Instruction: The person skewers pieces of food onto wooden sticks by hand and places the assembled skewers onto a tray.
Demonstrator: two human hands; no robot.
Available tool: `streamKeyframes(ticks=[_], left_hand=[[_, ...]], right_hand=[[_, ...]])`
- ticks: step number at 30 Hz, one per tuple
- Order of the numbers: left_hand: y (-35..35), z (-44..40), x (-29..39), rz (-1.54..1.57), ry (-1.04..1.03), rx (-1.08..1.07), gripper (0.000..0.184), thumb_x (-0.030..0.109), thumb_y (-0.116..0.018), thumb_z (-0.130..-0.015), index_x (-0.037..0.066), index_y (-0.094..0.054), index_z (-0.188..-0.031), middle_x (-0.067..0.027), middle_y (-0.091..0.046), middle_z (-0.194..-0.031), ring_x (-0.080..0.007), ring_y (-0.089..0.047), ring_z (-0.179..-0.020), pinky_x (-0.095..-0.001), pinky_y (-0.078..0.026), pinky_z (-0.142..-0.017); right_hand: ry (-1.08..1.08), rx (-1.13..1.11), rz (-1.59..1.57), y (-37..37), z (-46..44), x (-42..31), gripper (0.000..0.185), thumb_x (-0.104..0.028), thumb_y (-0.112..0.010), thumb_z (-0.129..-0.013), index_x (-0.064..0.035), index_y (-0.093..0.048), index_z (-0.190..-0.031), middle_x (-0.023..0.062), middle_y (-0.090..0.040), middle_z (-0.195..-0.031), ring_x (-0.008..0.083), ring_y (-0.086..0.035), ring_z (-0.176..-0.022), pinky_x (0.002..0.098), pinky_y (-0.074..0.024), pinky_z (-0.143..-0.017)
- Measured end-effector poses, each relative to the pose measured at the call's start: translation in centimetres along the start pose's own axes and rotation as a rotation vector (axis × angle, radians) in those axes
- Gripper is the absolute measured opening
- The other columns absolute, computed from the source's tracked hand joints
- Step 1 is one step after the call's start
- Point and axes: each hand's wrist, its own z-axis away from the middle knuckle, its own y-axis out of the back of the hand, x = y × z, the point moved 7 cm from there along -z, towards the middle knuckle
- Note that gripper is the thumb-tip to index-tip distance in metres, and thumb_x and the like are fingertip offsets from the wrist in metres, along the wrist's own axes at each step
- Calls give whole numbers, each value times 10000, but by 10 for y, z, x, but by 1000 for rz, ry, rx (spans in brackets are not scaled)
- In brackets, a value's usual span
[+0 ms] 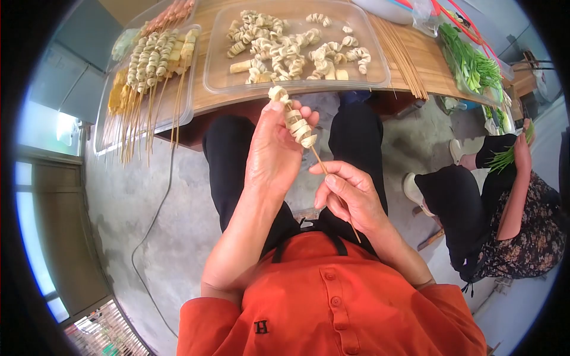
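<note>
Between my two hands is a thin wooden skewer (319, 157) carrying pale spiral food pieces (298, 128) on its upper part. My left hand (275, 142) is closed around the pieces near the tip, thumb on one side and fingers behind. Lower down, my right hand (351, 193) pinches the bare stick, whose end sticks out below the palm. Beyond my hands, on the table, a clear plastic tray (206, 71) holds a pile of loose spiral pieces (273, 44) and a few blocky pieces.
At left, another tray (189, 98) holds finished skewers (151, 62), their sticks overhanging the edge. Bare skewers (401, 56) lie right of the middle tray on the wooden table (418, 44). Leafy greens (472, 62) sit farther right. A person (504, 202) sits at right holding greens. A cable (155, 219) crosses the floor.
</note>
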Motion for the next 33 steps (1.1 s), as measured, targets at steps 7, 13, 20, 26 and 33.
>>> streamKeyframes(ticks=[7, 13, 20, 26, 33], left_hand=[[5, -10, 7, 8, -34, 49, 261, 241, -582, -954, 11, -575, -1077, -94, -629, -991, -237, -611, -974, -410, -481, -1000], [10, -17, 10, -27, -29, -8, 256, 221, -575, -958, -14, -578, -1062, -104, -630, -980, -238, -609, -969, -396, -485, -992], [-4, -20, 14, 28, -2, -101, 237, 224, -564, -974, 7, -573, -1068, -95, -633, -1013, -228, -612, -975, -415, -502, -971], [4, -20, 15, -47, 5, -52, 227, 244, -554, -986, 38, -574, -1079, -98, -639, -1042, -226, -624, -965, -412, -519, -937], [-4, -11, 21, -184, -69, -52, 322, 265, -514, -1004, 34, -543, -1227, -97, -637, -1154, -226, -623, -1045, -412, -510, -967]], right_hand=[[-2, -10, -13, -1, 2, 5, 278, -160, -454, -1028, 8, -552, -1227, 107, -662, -779, 33, -374, -409, 175, -291, -386], [-20, 0, 11, 1, 4, 8, 274, -160, -455, -1027, 0, -557, -1223, 100, -662, -777, 30, -377, -414, 174, -293, -389], [-35, 13, -39, 0, 5, 2, 275, -163, -457, -1028, -12, -569, -1229, 88, -656, -764, 24, -374, -420, 173, -283, -390], [-11, 17, 5, 3, 4, 1, 274, -141, -449, -1028, 9, -565, -1224, 85, -655, -758, 24, -371, -416, 169, -290, -396], [10, 25, 12, 6, 2, 0, 270, -133, -454, -1023, 10, -562, -1225, 88, -659, -764, 25, -375, -419, 168, -287, -392]])
